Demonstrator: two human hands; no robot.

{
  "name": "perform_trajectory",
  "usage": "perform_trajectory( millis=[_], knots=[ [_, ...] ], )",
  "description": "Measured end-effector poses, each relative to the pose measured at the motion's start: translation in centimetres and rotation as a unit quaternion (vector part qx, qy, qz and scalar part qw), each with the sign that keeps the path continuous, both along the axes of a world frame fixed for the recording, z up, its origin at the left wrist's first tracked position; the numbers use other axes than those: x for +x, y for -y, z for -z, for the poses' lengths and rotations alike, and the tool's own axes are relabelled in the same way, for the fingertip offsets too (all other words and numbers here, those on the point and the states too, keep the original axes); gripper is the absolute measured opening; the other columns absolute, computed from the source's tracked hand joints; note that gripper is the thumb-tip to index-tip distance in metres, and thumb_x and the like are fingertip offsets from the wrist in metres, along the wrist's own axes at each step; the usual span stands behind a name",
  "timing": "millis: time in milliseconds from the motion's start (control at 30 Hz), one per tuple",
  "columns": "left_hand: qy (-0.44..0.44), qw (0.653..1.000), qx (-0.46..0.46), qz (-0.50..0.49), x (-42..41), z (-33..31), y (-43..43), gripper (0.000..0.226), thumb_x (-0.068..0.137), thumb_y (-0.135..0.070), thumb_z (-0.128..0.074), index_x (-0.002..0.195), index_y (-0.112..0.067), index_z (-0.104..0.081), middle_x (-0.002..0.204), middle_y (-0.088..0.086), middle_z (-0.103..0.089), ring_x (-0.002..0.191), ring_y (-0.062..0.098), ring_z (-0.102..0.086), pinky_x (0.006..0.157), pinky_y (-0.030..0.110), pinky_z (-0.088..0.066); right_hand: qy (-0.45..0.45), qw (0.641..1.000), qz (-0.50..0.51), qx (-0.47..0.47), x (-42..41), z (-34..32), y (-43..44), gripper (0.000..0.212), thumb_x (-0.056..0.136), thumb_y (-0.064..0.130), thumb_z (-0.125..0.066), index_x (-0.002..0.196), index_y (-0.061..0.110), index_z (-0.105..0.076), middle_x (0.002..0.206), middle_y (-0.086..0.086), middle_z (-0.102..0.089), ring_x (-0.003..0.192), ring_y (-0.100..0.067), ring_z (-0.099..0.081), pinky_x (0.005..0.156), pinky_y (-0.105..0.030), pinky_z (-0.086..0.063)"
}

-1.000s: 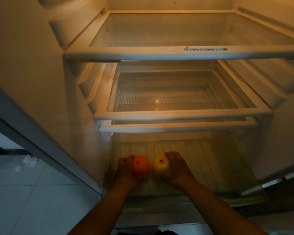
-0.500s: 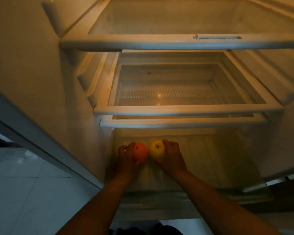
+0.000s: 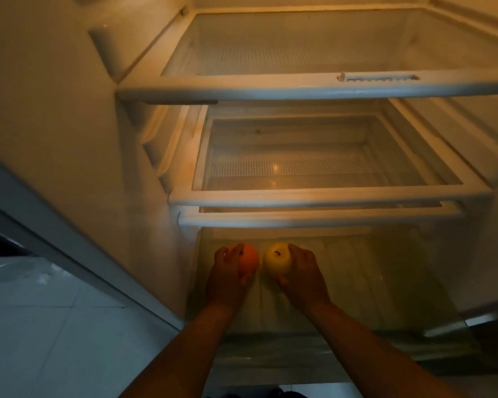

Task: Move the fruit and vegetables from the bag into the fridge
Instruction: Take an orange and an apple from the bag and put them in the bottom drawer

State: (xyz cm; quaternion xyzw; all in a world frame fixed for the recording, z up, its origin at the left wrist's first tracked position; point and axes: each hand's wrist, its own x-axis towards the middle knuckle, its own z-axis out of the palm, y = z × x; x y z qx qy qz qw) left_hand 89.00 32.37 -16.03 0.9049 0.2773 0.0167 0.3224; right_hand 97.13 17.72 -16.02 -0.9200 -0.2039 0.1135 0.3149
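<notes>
Head camera looks down into the open fridge (image 3: 69,139), where both bare forearms reach into the lowest compartment, under the shelves. The left hand (image 3: 227,280) grips an orange (image 3: 250,261), its fingers curled over the far side of the fruit and the thumb tucked under the near side. The right hand (image 3: 302,275) grips a yellow apple (image 3: 276,258) in the same way, fingers wrapped over its right and far side, with the dark stem hollow turned up toward the camera. The two fruits sit side by side, orange on the left and apple on the right, just beside each other with a thin dark gap between them. They are held low over the ribbed pale floor of the compartment (image 3: 357,277), toward its left rear part; whether they touch that floor cannot be told from this angle. Directly above them runs a narrow white rail (image 3: 314,219), and just over that is the white front rim of the middle glass shelf (image 3: 314,196), whose pane has a dotted band. Higher up is the top glass shelf (image 3: 270,89), with a small ridged strip on the right of its front rim. Outside the fridge, at lower left, a pale tiled floor (image 3: 55,326) shows in dim bluish light.
</notes>
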Motion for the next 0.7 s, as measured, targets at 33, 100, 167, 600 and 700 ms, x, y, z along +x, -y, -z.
perform_trajectory(
  millis=[33,100,167,600,700],
  knots=[
    [0.002,1.000,0.000,0.002,0.0,0.1,-0.1,0.062,0.086,-0.031,-0.062,0.140,-0.022,-0.035,0.146,0.011,-0.027,0.116,0.032,-0.046,0.084,0.031,-0.041,-0.005,1.000,0.000,-0.004,0.0,-0.2,0.0,0.067,0.076,0.012,-0.067,0.136,0.009,-0.039,0.132,-0.016,-0.044,0.120,-0.032,-0.044,0.093,-0.034,-0.038],
    [0.002,1.000,0.001,0.007,0.0,0.2,-0.2,0.063,0.085,-0.032,-0.063,0.141,-0.022,-0.034,0.147,0.011,-0.027,0.119,0.032,-0.045,0.087,0.035,-0.042,-0.024,1.000,0.002,-0.015,0.1,-0.6,0.1,0.065,0.079,0.017,-0.066,0.137,0.008,-0.037,0.134,-0.015,-0.044,0.122,-0.030,-0.043,0.095,-0.031,-0.036],
    [-0.015,1.000,-0.005,0.015,0.1,0.1,-0.4,0.067,0.084,-0.033,-0.064,0.142,-0.024,-0.031,0.148,0.010,-0.025,0.123,0.033,-0.042,0.092,0.038,-0.042,-0.046,0.999,0.007,-0.005,0.2,-1.0,0.4,0.060,0.080,0.025,-0.068,0.133,0.010,-0.043,0.131,-0.011,-0.048,0.120,-0.028,-0.047,0.092,-0.028,-0.037],
    [0.028,0.996,-0.075,0.026,-1.6,0.2,-1.4,0.057,0.068,-0.066,-0.060,0.118,-0.038,-0.053,0.117,-0.004,-0.057,0.096,0.013,-0.060,0.077,0.041,-0.056,-0.099,0.994,-0.047,0.019,-0.8,-6.5,3.7,0.046,0.080,0.021,-0.071,0.121,0.008,-0.053,0.122,-0.011,-0.057,0.095,-0.014,-0.050,0.075,-0.024,-0.040],
    [0.070,0.994,-0.083,0.032,-2.4,-2.2,-0.3,0.040,0.075,-0.047,-0.065,0.112,-0.034,-0.058,0.110,-0.004,-0.062,0.095,0.010,-0.061,0.079,0.040,-0.055,-0.090,0.995,-0.034,0.036,-1.8,-6.2,4.3,0.063,0.072,0.024,-0.078,0.127,0.015,-0.049,0.129,-0.008,-0.053,0.106,-0.018,-0.053,0.083,-0.027,-0.043]
  ],
)
